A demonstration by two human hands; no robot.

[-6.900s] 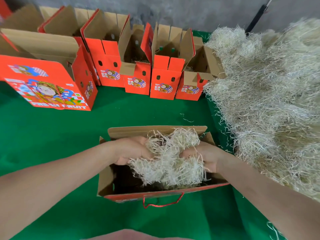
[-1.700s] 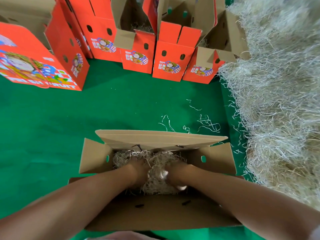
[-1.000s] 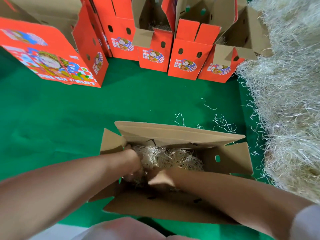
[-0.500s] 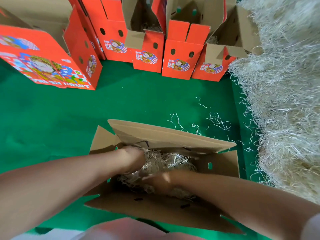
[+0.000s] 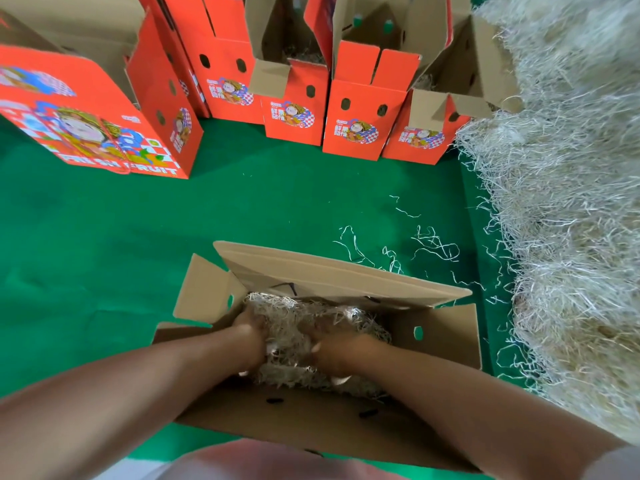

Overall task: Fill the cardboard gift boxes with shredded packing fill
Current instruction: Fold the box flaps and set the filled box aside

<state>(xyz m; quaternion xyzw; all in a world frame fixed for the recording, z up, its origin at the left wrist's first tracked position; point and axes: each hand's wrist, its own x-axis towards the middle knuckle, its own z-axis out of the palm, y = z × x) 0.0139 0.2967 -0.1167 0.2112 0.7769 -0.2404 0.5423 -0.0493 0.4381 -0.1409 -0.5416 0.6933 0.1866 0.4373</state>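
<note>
An open brown cardboard gift box [image 5: 446,334] lies on the green cloth in front of me, flaps spread. A wad of pale shredded fill [image 5: 298,320] sits inside it. Both my hands are down in the box. My left hand [image 5: 247,337] digs into the left side of the wad, and my right hand [image 5: 341,351] digs into its right side. Their fingers curl into the strands and are partly buried. A big heap of the same shredded fill [image 5: 568,209] rises at the right.
Several orange gift boxes [image 5: 360,119] stand open in a row at the back, some with fill inside. A larger orange box [image 5: 93,133] stands at the back left. Loose strands [image 5: 429,244] lie on the green cloth [image 5: 173,220] beyond the box.
Since a second ago both hands have shifted from the box's left end to its middle, bunching the fill there. The view has tilted a little.
</note>
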